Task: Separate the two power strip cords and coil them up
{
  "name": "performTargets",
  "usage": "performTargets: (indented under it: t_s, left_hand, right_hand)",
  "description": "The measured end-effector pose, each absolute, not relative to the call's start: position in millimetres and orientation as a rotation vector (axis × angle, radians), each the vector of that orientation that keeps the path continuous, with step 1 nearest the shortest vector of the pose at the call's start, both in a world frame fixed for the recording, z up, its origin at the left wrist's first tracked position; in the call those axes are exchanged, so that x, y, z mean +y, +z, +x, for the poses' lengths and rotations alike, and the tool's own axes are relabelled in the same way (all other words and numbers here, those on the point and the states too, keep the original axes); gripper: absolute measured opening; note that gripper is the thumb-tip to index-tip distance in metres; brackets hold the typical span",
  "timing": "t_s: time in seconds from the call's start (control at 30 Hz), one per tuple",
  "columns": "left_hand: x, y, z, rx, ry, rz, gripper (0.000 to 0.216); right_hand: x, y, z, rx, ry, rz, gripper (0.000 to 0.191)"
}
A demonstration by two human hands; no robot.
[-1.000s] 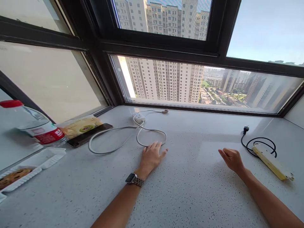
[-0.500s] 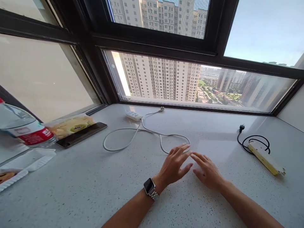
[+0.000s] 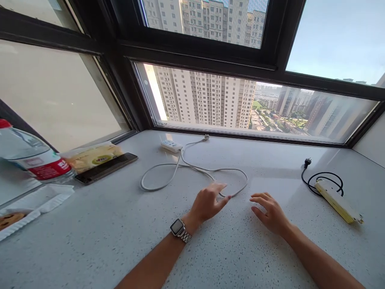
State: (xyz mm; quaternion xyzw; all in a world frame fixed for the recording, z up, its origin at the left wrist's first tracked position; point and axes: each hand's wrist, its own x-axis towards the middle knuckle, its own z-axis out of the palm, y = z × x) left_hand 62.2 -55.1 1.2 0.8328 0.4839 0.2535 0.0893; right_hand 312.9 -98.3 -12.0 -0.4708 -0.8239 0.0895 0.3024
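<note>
A white power strip (image 3: 171, 146) lies near the window, its white cord (image 3: 156, 189) spread in two loops and ending in a plug (image 3: 205, 137). My left hand (image 3: 208, 202), with a watch (image 3: 177, 227) on its wrist, is over the near edge of the right loop. Its thumb is apart from the fingers, and part of the cord is hidden behind it; whether it touches the cord I cannot tell. To the right of that loop, my right hand (image 3: 270, 212) hovers with thumb and fingers apart, holding nothing.
On the right lies a yellowed power strip (image 3: 335, 202) with a coiled black cord (image 3: 313, 192). At left are a large bottle (image 3: 48, 164), a tissue pack (image 3: 96, 154), a dark phone (image 3: 106, 168) and a white tray (image 3: 49, 204) with a cookie (image 3: 12, 220). Dark-framed windows (image 3: 198, 54) border the speckled counter (image 3: 120, 224).
My left hand has moved left and slightly nearer, away from my right hand, which has shifted a little right. Both loops of the white cord have shifted right.
</note>
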Motion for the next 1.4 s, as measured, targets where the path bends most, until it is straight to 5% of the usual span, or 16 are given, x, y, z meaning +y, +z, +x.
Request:
performTargets:
  t_s: [0.2,0.33,0.53,1.0,1.3,1.4]
  left_hand:
    - [-62,3,68,1.063,0.999,2.559,0.032]
    - [-42,7,43,1.892,1.037,2.512,0.039]
    - [-17,13,-17,2.619,0.45,1.937,0.058]
    - [-14,11,-9,2.198,0.714,1.951,0.027]
    - [-48,14,40,1.263,0.67,2.333,0.023]
    - [-47,20,35,1.464,0.842,2.381,0.026]
  right_hand:
    - [-101,-10,312,-2.272,0.229,-1.251,0.033]
    - [-102,-13,316,-2.449,0.231,-1.298,0.041]
    - [-100,-15,320,-2.443,0.181,-1.342,0.04]
    - [-102,-9,317,-2.318,0.239,-1.352,0.031]
    - [-102,-10,316,-2.418,0.134,-1.327,0.04]
    - [-101,-10,317,-2.413,0.14,-1.361,0.038]
